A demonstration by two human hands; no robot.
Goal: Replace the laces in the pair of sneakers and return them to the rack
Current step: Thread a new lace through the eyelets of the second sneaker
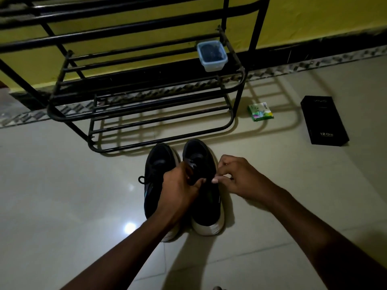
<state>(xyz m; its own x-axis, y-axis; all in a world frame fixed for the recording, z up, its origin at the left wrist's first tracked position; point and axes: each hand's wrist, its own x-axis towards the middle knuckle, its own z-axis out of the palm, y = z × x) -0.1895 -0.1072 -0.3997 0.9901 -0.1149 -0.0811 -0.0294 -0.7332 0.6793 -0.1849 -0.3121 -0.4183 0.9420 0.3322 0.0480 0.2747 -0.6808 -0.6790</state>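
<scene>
Two black sneakers with white soles stand side by side on the floor, toes toward the rack. My left hand (pixel 180 185) reaches over the left sneaker (pixel 156 166) and grips the black lace at the tongue of the right sneaker (pixel 206 204). My right hand (pixel 236 178) pinches the lace at that shoe's right side. A loop of black lace (pixel 141 180) sticks out to the left of the left sneaker. The black metal shoe rack (pixel 134 101) stands just beyond the shoes, against the yellow wall.
A clear plastic tub (pixel 212 56) with dark contents sits on the rack's middle shelf at the right. A small green packet (pixel 260 111) and a black box (pixel 324 120) lie on the pale tiled floor to the rack's right.
</scene>
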